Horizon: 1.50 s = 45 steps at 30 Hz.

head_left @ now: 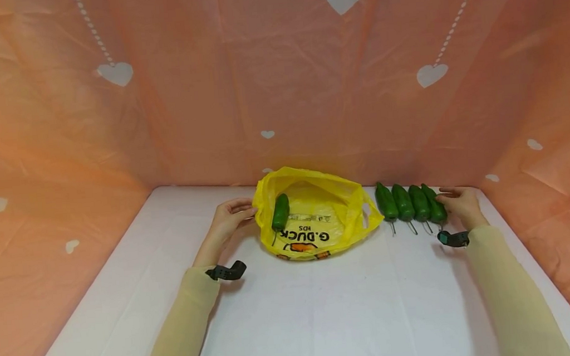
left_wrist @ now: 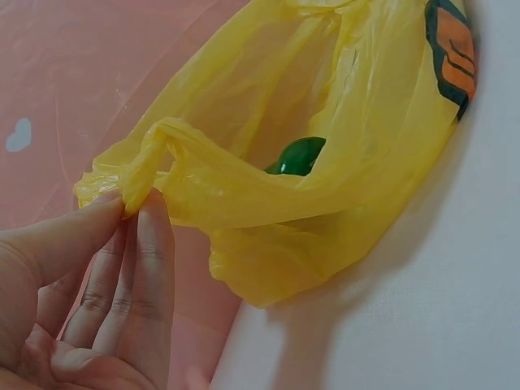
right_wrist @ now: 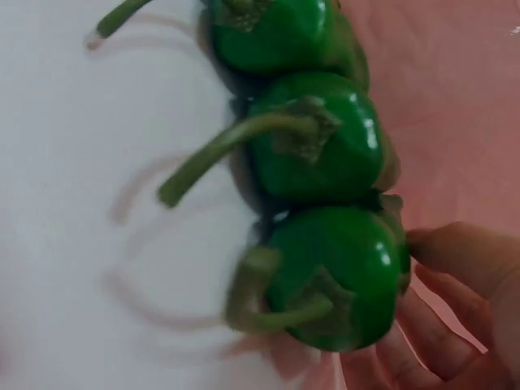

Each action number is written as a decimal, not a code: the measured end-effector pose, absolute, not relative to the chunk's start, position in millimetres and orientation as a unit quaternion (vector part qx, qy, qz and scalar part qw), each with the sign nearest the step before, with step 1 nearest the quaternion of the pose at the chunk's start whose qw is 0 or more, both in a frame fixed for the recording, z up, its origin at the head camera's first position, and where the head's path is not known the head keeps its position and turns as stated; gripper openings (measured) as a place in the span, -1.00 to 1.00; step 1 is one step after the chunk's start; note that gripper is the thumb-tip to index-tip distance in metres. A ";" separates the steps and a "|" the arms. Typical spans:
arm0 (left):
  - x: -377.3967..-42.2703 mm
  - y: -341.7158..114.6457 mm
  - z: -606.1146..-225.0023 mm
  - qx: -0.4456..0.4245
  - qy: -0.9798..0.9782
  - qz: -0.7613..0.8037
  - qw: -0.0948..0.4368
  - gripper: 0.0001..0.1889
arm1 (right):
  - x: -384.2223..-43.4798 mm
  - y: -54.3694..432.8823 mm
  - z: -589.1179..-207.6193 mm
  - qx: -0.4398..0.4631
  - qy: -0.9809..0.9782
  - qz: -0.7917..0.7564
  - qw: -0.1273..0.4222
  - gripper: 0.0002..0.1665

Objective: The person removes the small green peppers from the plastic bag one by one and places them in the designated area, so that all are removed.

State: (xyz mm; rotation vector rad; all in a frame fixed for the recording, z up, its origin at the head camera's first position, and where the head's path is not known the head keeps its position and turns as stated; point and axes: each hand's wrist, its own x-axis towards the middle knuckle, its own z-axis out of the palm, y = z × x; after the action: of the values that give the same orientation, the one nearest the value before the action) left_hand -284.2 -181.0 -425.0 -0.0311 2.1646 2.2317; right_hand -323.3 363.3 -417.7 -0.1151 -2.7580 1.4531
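Note:
A yellow plastic bag lies on the table with its mouth spread toward me. One green pepper with a thin stem is inside it. My left hand pinches the bag's left rim between thumb and fingertips, as the left wrist view shows. To the right of the bag, several green peppers lie side by side, stems toward me. At the right end of this row, my right hand grips the outermost pepper, thumb on one side. Its other fingers are partly hidden behind the pepper.
A white table carries everything. Pink cloth with white hearts rises behind and on both sides. A black wrist camera sticks out from the left sleeve, another black camera from the right.

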 end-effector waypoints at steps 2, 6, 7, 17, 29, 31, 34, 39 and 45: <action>-284.2 -180.9 -424.0 -0.011 0.695 0.719 0.017 -0.64 | -324.3 362.7 -420.0 -0.037 -0.885 0.465 0.001 -0.37; -282.9 -180.8 -422.2 -0.009 0.691 0.723 0.018 -0.63 | -327.0 361.3 -422.6 -0.046 -0.884 0.465 -0.023 -0.36; -282.6 -180.8 -421.9 -0.007 0.689 0.725 0.018 -0.63 | -327.3 360.8 -422.7 -0.050 -0.882 0.468 -0.029 -0.35; -281.5 -181.6 -422.3 -0.009 0.699 0.715 0.018 -0.66 | -320.5 363.5 -419.5 -0.044 -0.875 0.478 -0.069 -0.26; -280.9 -183.1 -420.4 -0.011 0.701 0.713 0.018 -0.63 | -313.0 378.4 -404.1 -0.007 -0.822 0.566 -0.059 -0.23; -280.4 -183.5 -419.6 -0.009 0.703 0.710 0.021 -0.62 | -311.4 377.1 -398.8 -0.006 -0.814 0.577 -0.062 -0.21; -279.7 -183.3 -418.0 -0.007 0.701 0.713 0.020 -0.62 | -308.6 373.0 -389.7 -0.006 -0.798 0.598 -0.070 -0.18; -278.7 -184.0 -416.3 -0.003 0.702 0.712 0.015 -0.62 | -304.4 357.1 -376.4 0.005 -0.780 0.620 -0.083 -0.11; -280.1 -183.1 -418.4 -0.003 0.704 0.710 0.012 -0.62 | -300.5 333.9 -368.0 0.038 -0.771 0.630 -0.083 -0.22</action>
State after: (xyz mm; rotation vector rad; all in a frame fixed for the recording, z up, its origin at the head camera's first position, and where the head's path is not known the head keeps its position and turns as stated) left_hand -280.1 -183.1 -418.4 -0.0093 2.1933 2.2147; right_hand -300.5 333.9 -368.0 0.1250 -2.5590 2.0915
